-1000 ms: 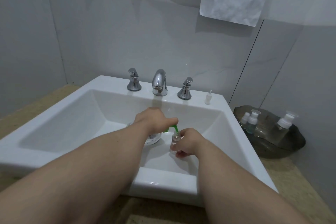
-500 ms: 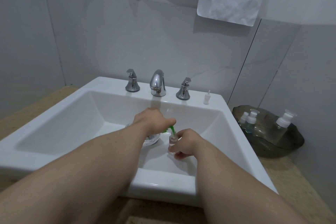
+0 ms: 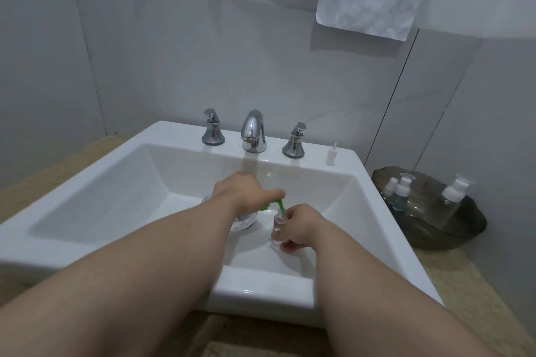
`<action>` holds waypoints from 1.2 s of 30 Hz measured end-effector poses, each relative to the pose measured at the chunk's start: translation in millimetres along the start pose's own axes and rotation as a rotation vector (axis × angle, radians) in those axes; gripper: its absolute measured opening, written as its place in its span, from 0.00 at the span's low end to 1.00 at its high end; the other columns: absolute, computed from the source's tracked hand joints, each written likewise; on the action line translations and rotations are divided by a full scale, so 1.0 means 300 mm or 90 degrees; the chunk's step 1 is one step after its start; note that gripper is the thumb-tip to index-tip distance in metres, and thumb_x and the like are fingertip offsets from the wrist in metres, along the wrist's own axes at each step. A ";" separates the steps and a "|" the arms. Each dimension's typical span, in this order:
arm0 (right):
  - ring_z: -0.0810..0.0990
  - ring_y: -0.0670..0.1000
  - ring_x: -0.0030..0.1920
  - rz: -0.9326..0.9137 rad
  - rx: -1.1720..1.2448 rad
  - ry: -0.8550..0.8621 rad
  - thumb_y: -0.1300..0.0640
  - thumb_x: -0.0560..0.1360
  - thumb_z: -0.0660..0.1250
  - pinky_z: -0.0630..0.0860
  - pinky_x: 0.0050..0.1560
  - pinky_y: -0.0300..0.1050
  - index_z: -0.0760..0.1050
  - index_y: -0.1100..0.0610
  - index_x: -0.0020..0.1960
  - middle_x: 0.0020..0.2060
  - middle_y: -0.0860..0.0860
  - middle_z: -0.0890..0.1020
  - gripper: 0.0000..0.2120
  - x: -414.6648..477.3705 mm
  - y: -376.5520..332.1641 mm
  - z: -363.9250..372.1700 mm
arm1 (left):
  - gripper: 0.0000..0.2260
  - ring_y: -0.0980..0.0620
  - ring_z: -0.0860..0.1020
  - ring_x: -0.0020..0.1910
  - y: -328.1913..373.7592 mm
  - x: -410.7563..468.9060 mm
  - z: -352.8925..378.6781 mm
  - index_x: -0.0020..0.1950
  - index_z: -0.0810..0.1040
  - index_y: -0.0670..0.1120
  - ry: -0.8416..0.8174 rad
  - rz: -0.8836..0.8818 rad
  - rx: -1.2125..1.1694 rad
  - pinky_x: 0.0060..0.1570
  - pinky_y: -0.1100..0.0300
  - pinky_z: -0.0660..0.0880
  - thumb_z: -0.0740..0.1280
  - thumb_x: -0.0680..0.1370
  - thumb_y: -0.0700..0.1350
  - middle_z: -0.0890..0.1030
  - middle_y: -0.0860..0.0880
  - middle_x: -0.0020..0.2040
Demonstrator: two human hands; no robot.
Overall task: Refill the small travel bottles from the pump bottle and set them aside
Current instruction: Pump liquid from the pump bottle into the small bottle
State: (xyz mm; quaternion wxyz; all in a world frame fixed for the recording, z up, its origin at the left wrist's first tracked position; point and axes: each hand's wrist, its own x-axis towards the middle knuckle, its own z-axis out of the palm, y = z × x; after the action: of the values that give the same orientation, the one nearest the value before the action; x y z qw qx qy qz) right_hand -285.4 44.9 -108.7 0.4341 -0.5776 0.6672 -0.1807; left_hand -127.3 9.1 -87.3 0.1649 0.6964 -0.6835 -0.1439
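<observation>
Bottle, travel, small, clear plastic (image 3: 279, 225): upright low in white ceramic sink (image 3: 87, 182), toward 5 o'clock of the basin, mouth uncapped beneath green spout (image 3: 280, 206). Contents clear; fill level not readable. Handling, judged: very light, thin-walled, slick when wet, easily tipped. Best taken round the lower body, leaving the neck free.
Right hand (image 3: 300, 226): fingers and thumb curled round that bottle from its 3 o'clock side.
Pump bottle, clear, green-headed (image 3: 246, 222): just beside at 9 o'clock, body mostly hidden under the forearm.
Left hand (image 3: 245, 190): curled over the pump head from above; whether it is pressing cannot be told.
Cap, small, white (image 3: 331, 153): loose on sink rim at 1 o'clock.
Tray, dark, shallow (image 3: 464, 229): on tan tabletop (image 3: 478, 298) at 3 o'clock of sink, carrying three clear white-topped bottles (image 3: 452, 194).
Step, judged: filling under way; capping and setting aside not yet done
</observation>
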 end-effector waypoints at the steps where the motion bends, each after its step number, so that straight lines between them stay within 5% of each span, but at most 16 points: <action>1: 0.83 0.59 0.38 -0.002 0.001 -0.001 0.66 0.73 0.76 0.85 0.53 0.60 0.77 0.58 0.48 0.43 0.57 0.82 0.09 -0.001 0.000 -0.001 | 0.28 0.51 0.78 0.41 0.002 -0.002 -0.003 0.39 0.83 0.48 0.000 0.001 0.000 0.41 0.57 0.71 0.63 0.68 0.73 0.81 0.51 0.40; 23: 0.79 0.56 0.34 -0.016 0.027 -0.021 0.68 0.74 0.76 0.85 0.53 0.56 0.78 0.58 0.46 0.38 0.54 0.79 0.09 -0.027 -0.010 -0.004 | 0.19 0.51 0.77 0.37 0.009 -0.018 -0.029 0.38 0.78 0.48 0.007 -0.037 -0.056 0.40 0.57 0.70 0.66 0.71 0.64 0.79 0.50 0.38; 36: 0.80 0.57 0.36 -0.033 0.021 -0.003 0.67 0.74 0.75 0.86 0.49 0.52 0.78 0.56 0.47 0.38 0.54 0.79 0.10 -0.025 -0.012 -0.008 | 0.26 0.52 0.79 0.39 -0.017 -0.024 -0.022 0.41 0.84 0.49 0.024 -0.044 -0.086 0.40 0.57 0.71 0.65 0.68 0.72 0.81 0.53 0.38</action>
State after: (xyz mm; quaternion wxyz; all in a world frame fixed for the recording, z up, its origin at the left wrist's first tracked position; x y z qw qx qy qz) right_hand -285.4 50.3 -102.0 0.4403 -0.5881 0.6478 -0.2018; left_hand -119.9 16.4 -83.7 0.2198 0.7095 -0.6443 -0.1821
